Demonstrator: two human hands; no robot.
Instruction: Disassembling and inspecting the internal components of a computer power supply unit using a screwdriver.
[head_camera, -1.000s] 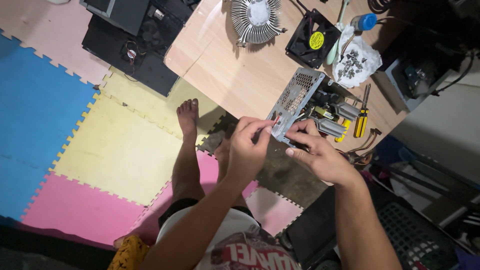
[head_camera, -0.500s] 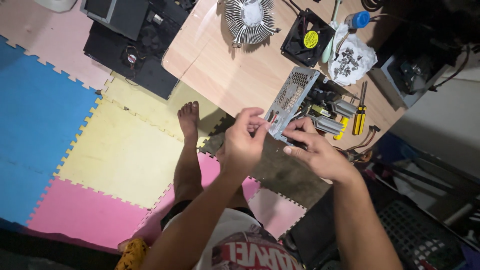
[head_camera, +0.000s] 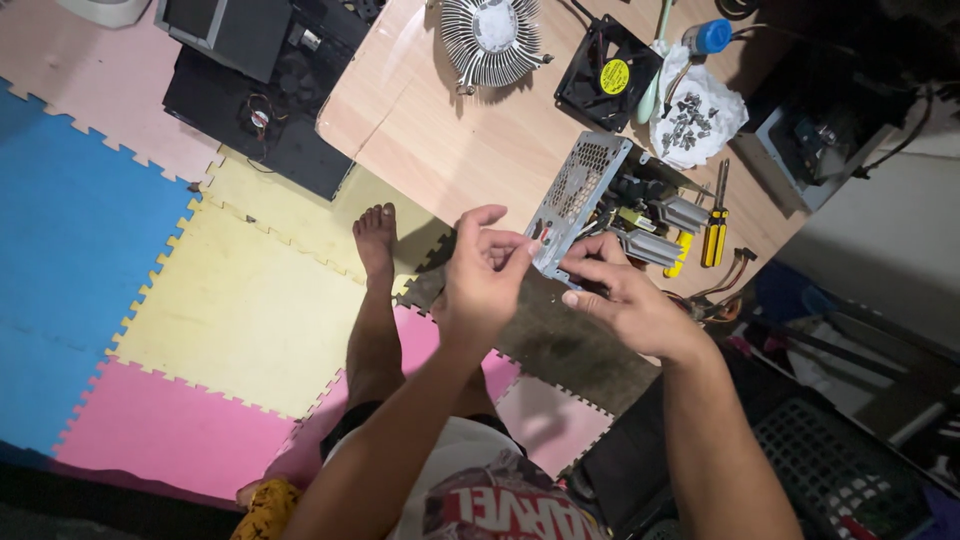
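Observation:
An open grey metal power supply case lies on the wooden table, with its circuit board and heat sinks showing. My left hand pinches the case's near corner between thumb and forefinger, its other fingers curled above. My right hand grips the near edge of the case just beside it, fingertips against the metal. Whether a small part sits between the fingers cannot be told.
On the table are a round finned cooler, a black fan with a yellow label, a white sheet with several screws and a yellow-handled screwdriver. A black computer case stands on coloured foam mats. My bare foot rests below the table edge.
Both hands stay at the case's near corner. My left hand's fingers have spread a little and shifted along the corner; the view has moved slightly.

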